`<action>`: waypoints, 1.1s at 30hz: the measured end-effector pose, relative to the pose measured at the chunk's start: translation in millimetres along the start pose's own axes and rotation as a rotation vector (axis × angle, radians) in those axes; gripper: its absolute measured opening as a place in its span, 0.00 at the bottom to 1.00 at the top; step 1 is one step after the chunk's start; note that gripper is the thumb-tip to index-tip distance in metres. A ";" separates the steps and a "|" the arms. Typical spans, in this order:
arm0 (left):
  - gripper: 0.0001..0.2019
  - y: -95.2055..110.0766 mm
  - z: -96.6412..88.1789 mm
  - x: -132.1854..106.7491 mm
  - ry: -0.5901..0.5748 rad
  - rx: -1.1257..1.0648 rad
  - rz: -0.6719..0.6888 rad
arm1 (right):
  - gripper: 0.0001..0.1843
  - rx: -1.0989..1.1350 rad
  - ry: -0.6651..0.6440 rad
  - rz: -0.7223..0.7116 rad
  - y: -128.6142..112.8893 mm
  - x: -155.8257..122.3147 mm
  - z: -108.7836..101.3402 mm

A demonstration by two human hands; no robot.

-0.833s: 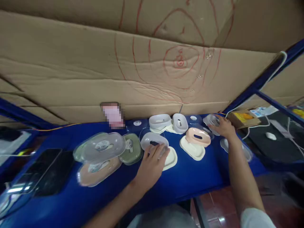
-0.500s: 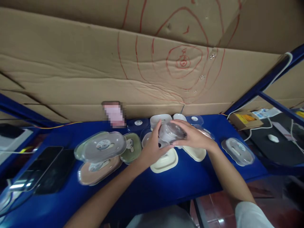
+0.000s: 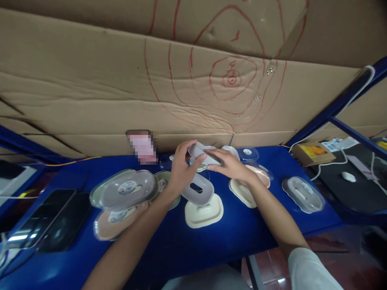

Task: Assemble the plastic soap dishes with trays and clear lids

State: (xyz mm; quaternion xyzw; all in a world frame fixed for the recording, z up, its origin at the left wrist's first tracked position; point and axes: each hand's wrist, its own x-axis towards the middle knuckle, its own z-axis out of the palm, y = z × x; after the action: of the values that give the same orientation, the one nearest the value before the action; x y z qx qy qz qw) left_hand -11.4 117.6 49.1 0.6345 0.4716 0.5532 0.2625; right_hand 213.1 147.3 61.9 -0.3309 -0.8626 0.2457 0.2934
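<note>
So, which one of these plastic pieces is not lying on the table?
The pale grey piece, held up between the left hand and the right hand; all the others lie on the blue table.

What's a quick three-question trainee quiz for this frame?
1. True or false: the clear plastic piece lies on the blue table.
2. The base by the grey slotted tray is: A cream, B green, C black.
3. Fill in: the circles on the cardboard are drawn in ___.
Key: 1 false, the left hand and right hand hold it raised. 2 A. 3 red.
</note>
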 end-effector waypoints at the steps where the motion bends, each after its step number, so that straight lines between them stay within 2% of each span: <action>1: 0.24 -0.5 0.4 2.1 0.003 -0.015 0.004 | 0.30 0.079 -0.007 -0.027 -0.4 3.2 5.3; 3: 0.26 -4.4 0.2 5.9 -0.023 -0.053 -0.013 | 0.27 0.201 -0.006 -0.001 2.2 7.2 12.6; 5: 0.29 -10.9 0.0 8.5 -0.070 -0.110 -0.080 | 0.29 0.246 0.025 0.072 8.4 7.9 15.0; 8: 0.33 -19.7 0.9 10.0 -0.121 -0.197 -0.187 | 0.32 0.229 0.087 0.132 17.0 6.5 12.9; 11: 0.36 -21.4 -0.5 10.6 -0.178 -0.176 -0.178 | 0.28 0.170 0.130 0.125 14.8 6.0 7.0; 14: 0.37 -15.4 -10.7 12.3 -0.221 0.003 -0.148 | 0.20 -0.126 0.167 0.071 0.8 1.5 -5.9; 16: 0.33 -9.3 -21.2 13.0 -0.226 0.173 -0.101 | 0.18 -0.390 0.197 0.079 -12.0 -10.7 -18.7; 18: 0.28 -3.5 -31.1 12.1 -0.214 0.349 -0.025 | 0.17 -0.547 0.184 0.140 -25.1 -35.0 -29.9; 20: 0.25 0.8 -37.3 9.0 -0.207 0.526 0.023 | 0.17 -0.594 0.095 0.216 -37.2 -70.8 -32.7; 22: 0.23 3.7 -38.9 4.2 -0.252 0.694 0.012 | 0.17 -0.602 0.000 0.297 -46.4 -112.0 -22.4; 26: 0.21 11.1 -33.8 -6.3 -0.385 0.854 -0.005 | 0.20 -0.746 0.088 0.413 -49.6 -175.8 24.2; 29: 0.22 20.9 -30.0 -13.0 -0.386 0.846 0.052 | 0.20 -0.754 0.165 0.453 -41.4 -191.3 50.8; 33: 0.21 36.5 -29.3 -21.8 -0.467 0.821 0.080 | 0.16 -0.634 0.245 0.479 -32.0 -187.2 57.7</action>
State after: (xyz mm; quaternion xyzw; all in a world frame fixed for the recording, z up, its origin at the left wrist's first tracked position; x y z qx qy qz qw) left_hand -26.7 77.4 77.7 0.8108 0.5550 0.1732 0.0674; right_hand 274.8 -20.9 -23.4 -0.6229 -0.7530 -0.0119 0.2120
